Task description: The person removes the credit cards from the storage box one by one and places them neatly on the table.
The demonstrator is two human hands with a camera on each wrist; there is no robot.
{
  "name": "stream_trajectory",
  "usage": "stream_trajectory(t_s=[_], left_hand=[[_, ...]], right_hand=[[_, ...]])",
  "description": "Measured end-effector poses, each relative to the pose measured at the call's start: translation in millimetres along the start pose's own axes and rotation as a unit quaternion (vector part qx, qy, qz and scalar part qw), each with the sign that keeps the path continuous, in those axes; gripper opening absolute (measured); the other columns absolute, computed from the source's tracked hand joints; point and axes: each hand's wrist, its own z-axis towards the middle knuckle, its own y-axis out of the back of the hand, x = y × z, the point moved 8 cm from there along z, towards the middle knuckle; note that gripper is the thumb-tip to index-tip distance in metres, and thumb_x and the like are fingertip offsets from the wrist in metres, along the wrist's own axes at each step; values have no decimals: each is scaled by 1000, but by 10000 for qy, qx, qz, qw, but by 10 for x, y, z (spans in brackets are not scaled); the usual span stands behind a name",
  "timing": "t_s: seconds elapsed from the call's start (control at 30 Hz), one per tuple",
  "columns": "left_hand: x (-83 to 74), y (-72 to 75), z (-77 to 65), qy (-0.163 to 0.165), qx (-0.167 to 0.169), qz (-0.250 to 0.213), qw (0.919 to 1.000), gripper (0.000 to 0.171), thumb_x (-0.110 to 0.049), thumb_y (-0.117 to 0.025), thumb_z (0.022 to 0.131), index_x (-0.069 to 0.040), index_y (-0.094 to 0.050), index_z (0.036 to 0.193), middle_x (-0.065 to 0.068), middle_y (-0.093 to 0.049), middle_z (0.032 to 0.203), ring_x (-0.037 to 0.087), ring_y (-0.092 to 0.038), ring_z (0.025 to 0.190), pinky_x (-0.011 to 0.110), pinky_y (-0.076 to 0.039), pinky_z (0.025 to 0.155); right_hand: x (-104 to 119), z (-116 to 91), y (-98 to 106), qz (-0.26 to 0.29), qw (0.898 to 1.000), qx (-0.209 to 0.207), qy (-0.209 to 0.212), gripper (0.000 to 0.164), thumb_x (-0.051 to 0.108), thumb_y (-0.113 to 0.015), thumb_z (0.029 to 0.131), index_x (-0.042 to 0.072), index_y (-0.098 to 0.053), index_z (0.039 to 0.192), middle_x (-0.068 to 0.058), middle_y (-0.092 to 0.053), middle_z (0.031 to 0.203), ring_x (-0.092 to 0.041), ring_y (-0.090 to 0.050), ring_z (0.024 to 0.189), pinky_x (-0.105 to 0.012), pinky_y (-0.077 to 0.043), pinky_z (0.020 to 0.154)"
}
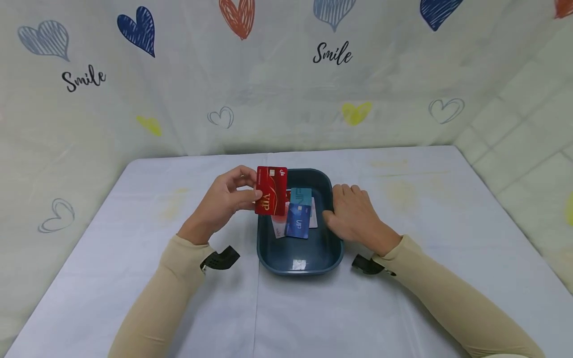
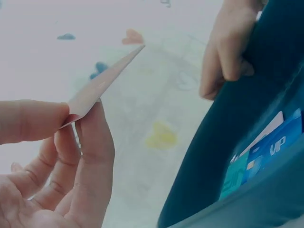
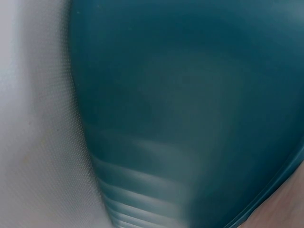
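Observation:
Between thumb and fingers my left hand pinches a red card with "VIP" on it, raised over the left rim of a dark teal tray. The left wrist view shows this card nearly edge-on. My right hand grips the tray's right rim, fingers curled over it. Inside the tray lie a blue VIP card, a teal card and a pinkish-white card, overlapping others partly hidden. The right wrist view is mostly filled by the tray's outer wall.
A white cloth covers the table under the tray. Behind it hangs a pale backdrop printed with hearts and "Smile". Black wrist cameras sit at the left cuff and right cuff.

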Motion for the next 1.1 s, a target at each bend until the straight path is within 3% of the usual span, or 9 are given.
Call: stream_trajectory(t_s=[0.4, 0.83, 1.1], left_hand=[[166, 341, -30, 218, -410, -654, 9968, 21, -10, -61, 100, -12, -55, 121, 0, -61, 111, 20, -58, 114, 27, -63, 85], [424, 539, -44, 599, -793, -741, 9923, 24, -17, -64, 101, -16, -54, 123, -4, -62, 111, 17, -58, 114, 23, -62, 86], [497, 597, -30, 717, -860, -613, 9918, 25, -18, -65, 101, -13, -54, 123, -4, -62, 108, 17, -58, 111, 23, -62, 86]], right_hand=[[-10, 10, -16, -18, 10000, -81, 51, 24, 25, -50, 91, 1, -51, 93, -12, -49, 83, -30, -43, 79, -37, -31, 69], [10, 9, -7, -45, 10000, 29, 42, 24, 24, -49, 92, 1, -51, 95, -12, -49, 85, -31, -43, 81, -37, -31, 70], [6, 20, -9, -72, 9999, 71, 2, 28, 26, -50, 92, -1, -52, 100, -13, -51, 87, -31, -44, 84, -39, -33, 72]])
